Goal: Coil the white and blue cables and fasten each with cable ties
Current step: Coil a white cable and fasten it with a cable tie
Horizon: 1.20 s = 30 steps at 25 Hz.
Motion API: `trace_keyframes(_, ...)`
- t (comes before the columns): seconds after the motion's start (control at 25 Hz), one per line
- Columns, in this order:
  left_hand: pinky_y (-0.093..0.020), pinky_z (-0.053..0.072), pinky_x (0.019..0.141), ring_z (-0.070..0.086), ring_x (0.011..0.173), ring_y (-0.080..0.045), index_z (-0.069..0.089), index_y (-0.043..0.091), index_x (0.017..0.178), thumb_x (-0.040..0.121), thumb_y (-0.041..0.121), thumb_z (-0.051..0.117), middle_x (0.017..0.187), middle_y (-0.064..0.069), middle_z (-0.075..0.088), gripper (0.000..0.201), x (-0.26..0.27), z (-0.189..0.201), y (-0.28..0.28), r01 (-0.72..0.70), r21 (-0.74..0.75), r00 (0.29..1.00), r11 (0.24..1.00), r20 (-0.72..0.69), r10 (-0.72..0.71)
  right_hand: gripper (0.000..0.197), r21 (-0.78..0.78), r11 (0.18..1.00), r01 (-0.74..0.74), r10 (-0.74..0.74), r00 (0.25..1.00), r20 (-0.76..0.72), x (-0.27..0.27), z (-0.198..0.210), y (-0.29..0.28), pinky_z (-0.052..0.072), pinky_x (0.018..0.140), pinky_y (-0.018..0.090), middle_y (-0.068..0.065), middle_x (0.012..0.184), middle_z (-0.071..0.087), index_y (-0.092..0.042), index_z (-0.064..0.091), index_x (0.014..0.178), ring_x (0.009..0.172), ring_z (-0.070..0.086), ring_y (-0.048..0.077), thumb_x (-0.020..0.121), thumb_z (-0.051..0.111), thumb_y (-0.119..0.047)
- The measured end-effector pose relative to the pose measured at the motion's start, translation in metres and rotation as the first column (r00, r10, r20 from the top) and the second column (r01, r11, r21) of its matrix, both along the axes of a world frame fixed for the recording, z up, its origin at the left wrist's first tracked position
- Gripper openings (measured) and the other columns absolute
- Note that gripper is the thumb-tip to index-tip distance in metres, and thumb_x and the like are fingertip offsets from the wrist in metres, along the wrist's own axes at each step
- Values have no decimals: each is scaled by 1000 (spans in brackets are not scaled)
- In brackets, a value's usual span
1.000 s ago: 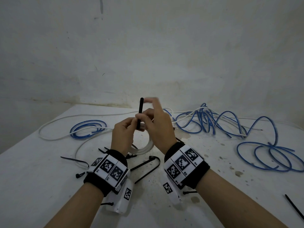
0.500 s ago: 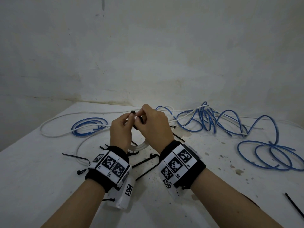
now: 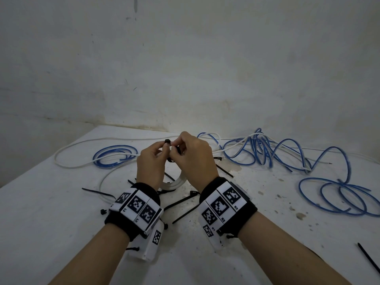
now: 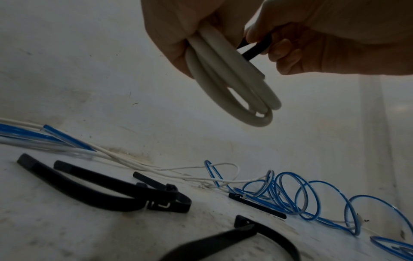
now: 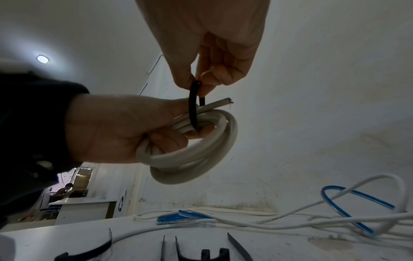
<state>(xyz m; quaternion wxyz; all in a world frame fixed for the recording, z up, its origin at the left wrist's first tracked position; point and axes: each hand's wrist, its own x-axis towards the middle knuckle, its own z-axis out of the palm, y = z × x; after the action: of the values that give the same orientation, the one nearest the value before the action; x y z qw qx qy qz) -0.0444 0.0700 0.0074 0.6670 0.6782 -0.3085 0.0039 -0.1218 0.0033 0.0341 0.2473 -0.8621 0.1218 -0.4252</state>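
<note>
My left hand (image 3: pixel 162 150) grips a small coil of thick white cable (image 5: pixel 201 153), lifted above the table; its lower loops hang below my wrists (image 3: pixel 176 183). A black cable tie (image 5: pixel 193 106) loops round the bundle, and its head (image 3: pixel 167 141) shows at my left fingertips. My right hand (image 3: pixel 177 151) pinches the tie's strap (image 4: pixel 254 49) just beside the coil (image 4: pixel 232 84). The blue cable lies loose on the table: a tangle (image 3: pixel 267 153) at the back, wide loops (image 3: pixel 339 198) at the right, a small coil (image 3: pixel 115 155) at the left.
Thin white cable (image 3: pixel 82 163) trails across the table's left and back. Spare black cable ties lie under my wrists (image 3: pixel 185 200), at the left (image 3: pixel 98 192) and near the front right edge (image 3: pixel 370 262). A wall stands close behind the table.
The tie's tail stood straight up in my right hand a second ago; it is now bent over into a loop, and both hands have closed together on it.
</note>
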Motion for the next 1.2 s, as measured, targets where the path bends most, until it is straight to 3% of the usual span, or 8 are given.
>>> trace_keyframes(0.12, -17, 40, 52, 54, 48, 10, 68, 10, 102, 93, 15, 48, 68, 11, 60, 22, 1, -1, 0, -4, -4, 1000, 1000, 10, 4, 8, 6, 1000, -5, 5, 1000, -3, 0, -1, 1, 42, 58, 26, 6, 66, 61, -3, 59, 80, 60, 52, 17, 84, 60, -10)
trace_keyframes(0.28, -2, 41, 61, 56, 62, 19, 68, 8, 100, 94, 15, 48, 70, 16, 59, 22, 3, -4, 0, -27, 15, 999, 1000, 46, 26, 8, 1, 1000, -5, 5, 1000, -4, -1, -3, 2, 45, 60, 32, 6, 66, 61, -4, 59, 80, 61, 53, 19, 84, 60, -11)
trace_keyframes(0.56, -13, 45, 71, 59, 68, 5, 68, 12, 104, 93, 18, 49, 76, 7, 64, 22, -1, -5, -1, -28, 37, 997, 999, 77, 25, 9, 2, 1000, 2, -2, 1000, 0, -4, -4, 3, 48, 61, 34, 6, 68, 63, -3, 59, 81, 63, 57, 22, 85, 58, -10)
trace_keyframes(0.76, -4, 44, 61, 59, 63, 13, 67, 21, 102, 94, 18, 48, 69, 10, 64, 21, -9, -3, -2, 57, 48, 981, 997, 182, -65, 5, 45, 998, 37, -35, 998, -47, -4, 10, -6, 41, 62, 24, -10, 58, 49, -4, 58, 85, 57, 49, 10, 85, 56, -8)
trace_keyframes(0.92, -9, 45, 63, 59, 64, 11, 68, 14, 96, 94, 20, 46, 71, 13, 63, 23, -1, -7, -3, 49, 27, 984, 998, 170, -53, 9, -58, 998, 13, -17, 998, -66, -9, 3, -4, 43, 62, 30, 2, 69, 62, -9, 53, 80, 66, 55, 19, 84, 59, -14)
trace_keyframes(1.04, -9, 47, 67, 61, 68, 11, 68, 18, 102, 95, 13, 47, 75, 14, 65, 22, -4, -5, 0, 104, 24, 976, 994, 190, -107, 14, 73, 997, 22, -22, 1000, 3, -7, 5, -10, 46, 62, 29, -1, 65, 60, -11, 54, 70, 64, 54, 15, 81, 63, -11)
trace_keyframes(1.12, -4, 43, 58, 59, 61, 12, 65, 23, 99, 95, 11, 47, 69, 18, 64, 23, -7, -2, 3, 123, 20, 972, 992, 200, -125, 14, 194, 981, 14, -2, 998, -59, -5, 14, -13, 44, 63, 26, -6, 65, 57, -14, 55, 70, 64, 54, 11, 80, 65, -16)
trace_keyframes(1.2, -4, 36, 47, 52, 48, 9, 65, 22, 88, 95, 10, 45, 52, 21, 59, 23, -7, 2, 8, 130, 21, 973, 991, 188, -132, 15, 299, 954, 4, 43, 987, -152, -3, 20, -15, 47, 68, 27, -4, 74, 62, -17, 59, 78, 73, 59, 11, 81, 65, -31)
